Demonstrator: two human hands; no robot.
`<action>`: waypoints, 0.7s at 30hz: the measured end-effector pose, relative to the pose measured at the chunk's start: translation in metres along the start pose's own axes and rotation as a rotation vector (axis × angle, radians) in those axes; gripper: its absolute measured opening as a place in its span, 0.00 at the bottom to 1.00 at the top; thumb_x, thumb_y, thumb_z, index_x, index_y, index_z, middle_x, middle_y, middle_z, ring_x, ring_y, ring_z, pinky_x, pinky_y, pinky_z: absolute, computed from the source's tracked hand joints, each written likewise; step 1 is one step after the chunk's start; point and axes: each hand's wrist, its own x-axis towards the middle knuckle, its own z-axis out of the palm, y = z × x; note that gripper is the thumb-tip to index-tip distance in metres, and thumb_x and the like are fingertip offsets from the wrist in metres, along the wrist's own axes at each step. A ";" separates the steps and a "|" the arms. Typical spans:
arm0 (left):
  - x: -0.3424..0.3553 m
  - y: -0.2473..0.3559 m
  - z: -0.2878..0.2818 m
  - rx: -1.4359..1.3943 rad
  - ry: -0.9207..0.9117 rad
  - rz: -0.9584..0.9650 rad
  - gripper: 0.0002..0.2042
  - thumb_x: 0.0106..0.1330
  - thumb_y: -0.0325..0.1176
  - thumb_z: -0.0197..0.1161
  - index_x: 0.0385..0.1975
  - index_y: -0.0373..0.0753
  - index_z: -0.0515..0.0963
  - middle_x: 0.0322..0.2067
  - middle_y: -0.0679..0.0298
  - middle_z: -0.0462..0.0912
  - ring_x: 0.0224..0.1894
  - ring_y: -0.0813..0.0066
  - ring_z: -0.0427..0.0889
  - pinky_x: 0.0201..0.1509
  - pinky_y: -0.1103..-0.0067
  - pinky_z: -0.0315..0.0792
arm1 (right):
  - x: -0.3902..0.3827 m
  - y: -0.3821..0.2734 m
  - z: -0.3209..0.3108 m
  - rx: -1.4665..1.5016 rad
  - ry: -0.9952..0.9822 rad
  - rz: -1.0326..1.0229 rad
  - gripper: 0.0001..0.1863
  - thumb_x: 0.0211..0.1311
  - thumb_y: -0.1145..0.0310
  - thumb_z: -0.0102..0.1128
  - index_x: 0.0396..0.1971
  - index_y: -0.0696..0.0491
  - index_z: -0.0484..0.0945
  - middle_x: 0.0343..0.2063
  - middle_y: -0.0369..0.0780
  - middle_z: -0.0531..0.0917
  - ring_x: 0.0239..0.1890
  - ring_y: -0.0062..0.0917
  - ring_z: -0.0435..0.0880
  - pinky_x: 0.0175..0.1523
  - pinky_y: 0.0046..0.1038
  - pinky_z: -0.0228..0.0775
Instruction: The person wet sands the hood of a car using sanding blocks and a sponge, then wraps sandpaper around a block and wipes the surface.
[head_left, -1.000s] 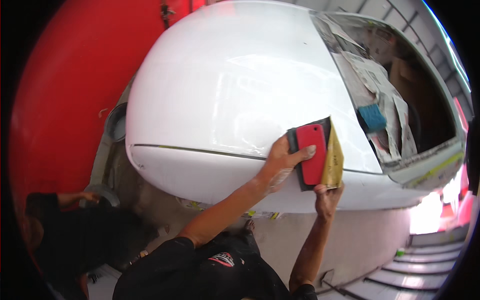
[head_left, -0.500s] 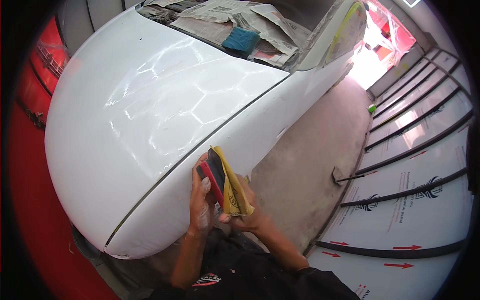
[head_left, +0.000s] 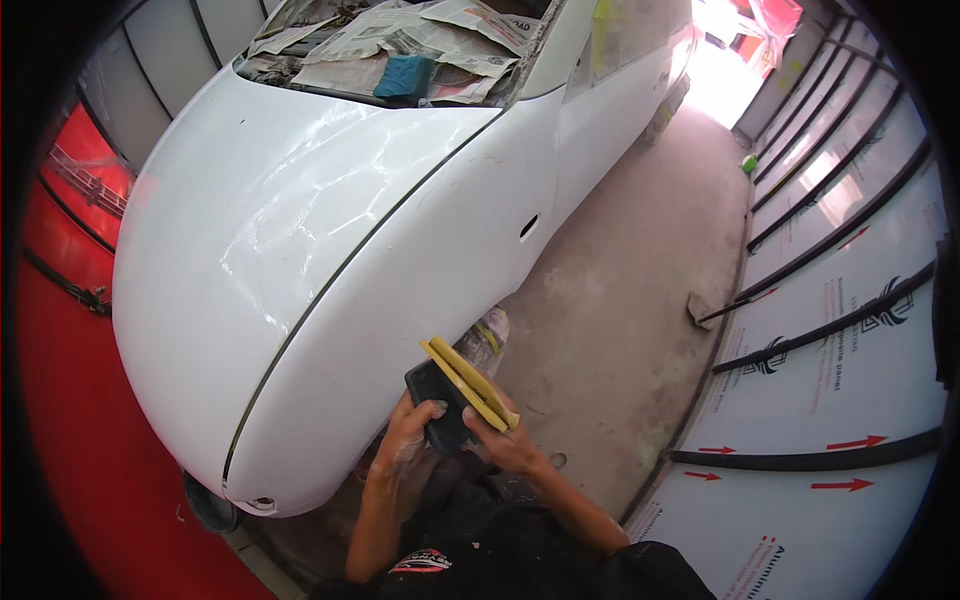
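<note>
Low in front of me, my left hand [head_left: 402, 432] grips a black sanding block [head_left: 432, 388], its thumb lying across the dark face. Against the block's right side stands a folded sheet of yellow sandpaper [head_left: 465, 374], its folds slightly apart. My right hand [head_left: 508, 444] pinches the lower part of that sheet, thumb near the block. Pale dust or residue marks the left hand and wrist. Just beyond both hands is the white front fender [head_left: 400, 290] of a car; neither hand appears to touch it. The fingers behind the block and the paper are hidden.
The white hood [head_left: 260, 230] adjoins the fender. Newspaper sheets [head_left: 350, 60] cover the windshield area, with a blue sponge [head_left: 404, 77] on them. A covered wheel [head_left: 490, 335] sits under the fender. Panelled walls [head_left: 800, 400] stand right; a scraper-like tool [head_left: 700, 310] lies by their foot.
The block has turned from showing its red side to showing its black face. The sandpaper is now folded flatter beside it. My view has shifted, bringing more of the fender and wheel into sight.
</note>
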 end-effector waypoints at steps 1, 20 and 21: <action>-0.001 -0.012 -0.016 0.051 -0.028 -0.048 0.23 0.69 0.25 0.61 0.65 0.30 0.74 0.48 0.63 0.84 0.50 0.75 0.86 0.56 0.75 0.84 | -0.010 -0.002 -0.005 0.009 -0.005 -0.005 0.45 0.77 0.54 0.72 0.82 0.59 0.60 0.66 0.41 0.78 0.67 0.24 0.73 0.74 0.30 0.66; -0.037 -0.005 -0.030 0.549 -0.162 0.138 0.31 0.79 0.33 0.58 0.79 0.34 0.63 0.41 0.60 0.86 0.38 0.77 0.84 0.48 0.75 0.80 | -0.040 0.062 -0.072 -0.212 0.239 0.386 0.23 0.81 0.63 0.66 0.66 0.61 0.77 0.55 0.38 0.87 0.54 0.25 0.88 0.61 0.30 0.79; -0.044 0.020 -0.026 0.527 -0.185 0.133 0.28 0.81 0.35 0.57 0.77 0.34 0.65 0.38 0.63 0.86 0.35 0.78 0.84 0.45 0.75 0.80 | -0.037 0.072 -0.085 -0.225 0.220 0.373 0.23 0.81 0.63 0.66 0.66 0.61 0.77 0.55 0.38 0.87 0.54 0.25 0.88 0.61 0.30 0.79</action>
